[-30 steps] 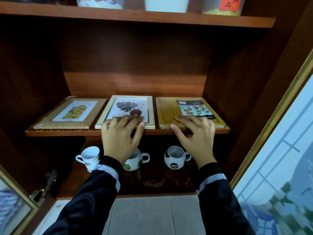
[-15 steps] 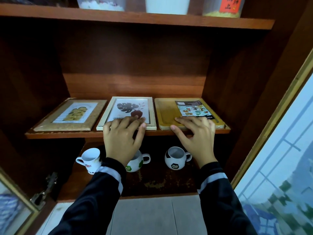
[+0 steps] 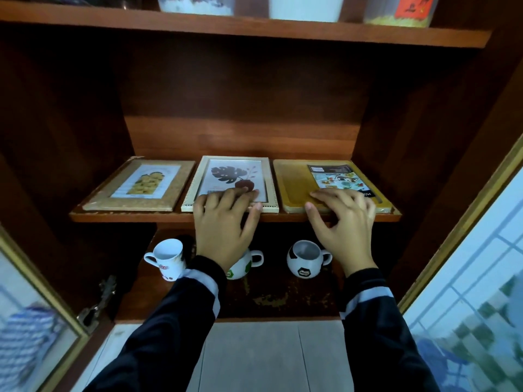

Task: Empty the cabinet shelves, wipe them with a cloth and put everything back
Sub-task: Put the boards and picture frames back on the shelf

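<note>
Three flat items lie side by side on the middle shelf (image 3: pixel 133 217) of a brown wooden cabinet. A cork-framed picture (image 3: pixel 141 184) is at the left. A white-framed leaf picture (image 3: pixel 230 172) lies in the middle, and my left hand (image 3: pixel 225 222) rests its fingers on the frame's near edge. At the right is a yellow board (image 3: pixel 294 182) with a printed label, and my right hand (image 3: pixel 341 219) rests on its near edge with fingers spread. Neither hand grips anything.
Three white mugs stand on the lower shelf: one tilted at the left (image 3: pixel 167 258), one under my left wrist (image 3: pixel 243 264), one round at the right (image 3: pixel 307 258). Containers line the top shelf (image 3: pixel 243 26). Glass doors stand open at the left (image 3: pixel 31 321) and right (image 3: pixel 478 264).
Both hands have stayed on the near edges of the white frame and the yellow board. The view has shifted slightly; nothing on the shelves has moved.
</note>
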Motion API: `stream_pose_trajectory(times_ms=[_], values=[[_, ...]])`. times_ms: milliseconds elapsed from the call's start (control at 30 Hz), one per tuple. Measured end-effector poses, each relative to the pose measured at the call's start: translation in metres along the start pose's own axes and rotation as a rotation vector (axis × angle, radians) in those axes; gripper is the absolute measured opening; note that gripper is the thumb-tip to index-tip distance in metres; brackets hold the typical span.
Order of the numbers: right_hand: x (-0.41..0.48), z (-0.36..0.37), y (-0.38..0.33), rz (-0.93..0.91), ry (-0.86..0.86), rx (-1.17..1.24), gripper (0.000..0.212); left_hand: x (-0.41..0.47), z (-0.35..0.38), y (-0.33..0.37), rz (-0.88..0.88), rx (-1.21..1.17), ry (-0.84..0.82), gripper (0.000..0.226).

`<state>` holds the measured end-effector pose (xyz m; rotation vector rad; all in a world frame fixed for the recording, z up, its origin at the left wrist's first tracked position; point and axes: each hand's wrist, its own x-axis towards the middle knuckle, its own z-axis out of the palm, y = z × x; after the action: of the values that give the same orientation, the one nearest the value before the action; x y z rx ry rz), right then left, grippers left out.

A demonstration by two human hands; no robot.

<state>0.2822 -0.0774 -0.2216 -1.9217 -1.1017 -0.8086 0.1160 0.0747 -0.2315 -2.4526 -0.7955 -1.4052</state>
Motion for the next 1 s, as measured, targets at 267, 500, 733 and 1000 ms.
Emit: stream_pose_trajectory(times_ms=[267,500,733,1000], values=[[-0.01,0.02,-0.073,-0.061,0.094,0.099,0.038,-0.022,-0.026,-0.045,-0.116,0.049,-0.005,0.045],[-0.007,0.051,-0.133,-0.154,-0.127,0.075,0.049,-0.012,-0.043,-0.101,-0.127,0.146,-0.102,0.044],[-0.013,0.075,-0.149,-0.186,-0.121,-0.043,0.043,-0.015,-0.048,-0.114,-0.084,0.1,-0.079,0.042],[-0.013,0.081,-0.146,-0.21,-0.032,0.042,0.035,-0.016,-0.046,-0.117,-0.093,0.093,-0.055,0.041]])
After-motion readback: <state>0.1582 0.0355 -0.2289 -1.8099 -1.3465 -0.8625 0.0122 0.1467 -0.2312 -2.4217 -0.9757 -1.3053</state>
